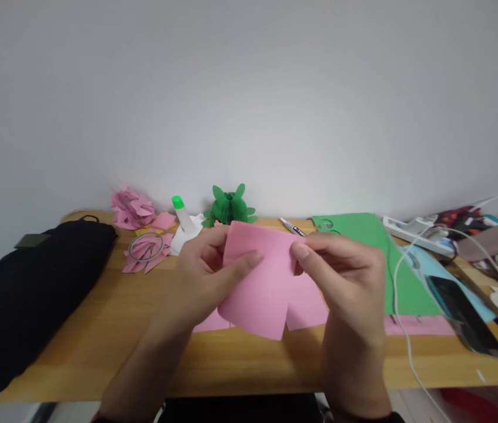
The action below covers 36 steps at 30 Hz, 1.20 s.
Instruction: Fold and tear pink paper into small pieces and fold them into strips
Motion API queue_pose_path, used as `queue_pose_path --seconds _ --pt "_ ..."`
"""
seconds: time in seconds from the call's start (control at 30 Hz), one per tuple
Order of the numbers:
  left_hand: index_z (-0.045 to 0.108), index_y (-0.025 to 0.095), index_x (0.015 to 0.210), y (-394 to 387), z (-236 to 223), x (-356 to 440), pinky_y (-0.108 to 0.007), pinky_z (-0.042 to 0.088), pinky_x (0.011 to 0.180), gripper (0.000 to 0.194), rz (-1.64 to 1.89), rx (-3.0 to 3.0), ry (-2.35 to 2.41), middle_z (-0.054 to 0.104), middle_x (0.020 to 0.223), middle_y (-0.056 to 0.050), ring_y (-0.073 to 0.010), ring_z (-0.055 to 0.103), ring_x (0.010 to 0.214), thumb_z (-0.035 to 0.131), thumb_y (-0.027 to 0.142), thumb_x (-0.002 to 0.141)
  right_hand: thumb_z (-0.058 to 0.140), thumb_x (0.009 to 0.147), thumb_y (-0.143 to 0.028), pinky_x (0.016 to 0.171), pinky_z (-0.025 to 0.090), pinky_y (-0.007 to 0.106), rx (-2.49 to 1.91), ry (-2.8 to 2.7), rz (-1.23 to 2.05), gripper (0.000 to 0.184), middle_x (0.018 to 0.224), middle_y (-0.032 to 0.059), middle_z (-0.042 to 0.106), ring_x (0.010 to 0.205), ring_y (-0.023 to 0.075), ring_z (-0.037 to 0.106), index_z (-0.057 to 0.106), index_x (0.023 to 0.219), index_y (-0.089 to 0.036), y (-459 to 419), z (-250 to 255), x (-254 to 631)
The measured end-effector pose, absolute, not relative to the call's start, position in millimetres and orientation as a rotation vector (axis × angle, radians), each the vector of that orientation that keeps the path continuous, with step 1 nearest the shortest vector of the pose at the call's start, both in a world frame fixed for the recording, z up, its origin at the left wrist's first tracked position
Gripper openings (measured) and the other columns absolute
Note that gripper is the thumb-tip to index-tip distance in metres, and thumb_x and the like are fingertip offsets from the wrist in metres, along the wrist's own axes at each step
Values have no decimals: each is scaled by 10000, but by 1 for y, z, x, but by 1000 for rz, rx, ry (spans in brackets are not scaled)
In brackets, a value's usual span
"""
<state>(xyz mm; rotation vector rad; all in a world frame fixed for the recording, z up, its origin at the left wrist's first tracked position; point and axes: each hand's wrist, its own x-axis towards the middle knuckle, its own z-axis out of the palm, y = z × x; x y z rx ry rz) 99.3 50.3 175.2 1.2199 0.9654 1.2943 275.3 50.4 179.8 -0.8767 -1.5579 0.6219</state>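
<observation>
A sheet of pink paper (257, 294) is held up above the table, slightly curved. My left hand (207, 270) grips its left side, thumb lying across the front and fingers behind. At its upper right corner, my right hand (341, 270) pinches the edge between thumb and fingers. Under the held sheet, more pink paper (308, 305) lies on the wooden table. Behind it stands a green folded-paper figure (230, 207) with leaf-like parts, partly covered by the sheet.
A glue stick (183, 214) with a green cap, pink paper scraps (131, 208) and a ring (146, 247) are left of centre. A black bag (41, 294) covers the left side. Rightward are a glue tube (291, 227), green sheets (358, 229), a phone (464, 314), a cable (396, 299) and a power strip (420, 235).
</observation>
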Motion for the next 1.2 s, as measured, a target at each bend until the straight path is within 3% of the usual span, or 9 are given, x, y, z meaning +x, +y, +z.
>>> queue_pose_path --seconds 0.43,0.97,1.2 --pt "712 220 758 62 165 95 -158 450 536 40 1557 1138 974 638 679 25 -72 542 611 733 251 744 634 812 -108 509 453 222 -907 -1489 500 170 592 -46 635 532 80 563 687 687 -210 50 179 277" --pt "680 228 781 59 169 102 -214 480 554 39 1667 1349 1131 656 707 18 -103 584 630 680 261 801 643 793 -89 490 450 243 -873 -1510 418 149 604 -27 643 529 103 566 686 716 -210 51 176 276" --pt "690 227 827 62 163 107 -229 518 612 87 1597 1225 972 700 790 6 -126 642 704 698 304 787 643 796 -123 486 479 242 -877 -1426 375 143 607 -20 661 508 106 573 702 710 -220 50 176 270"
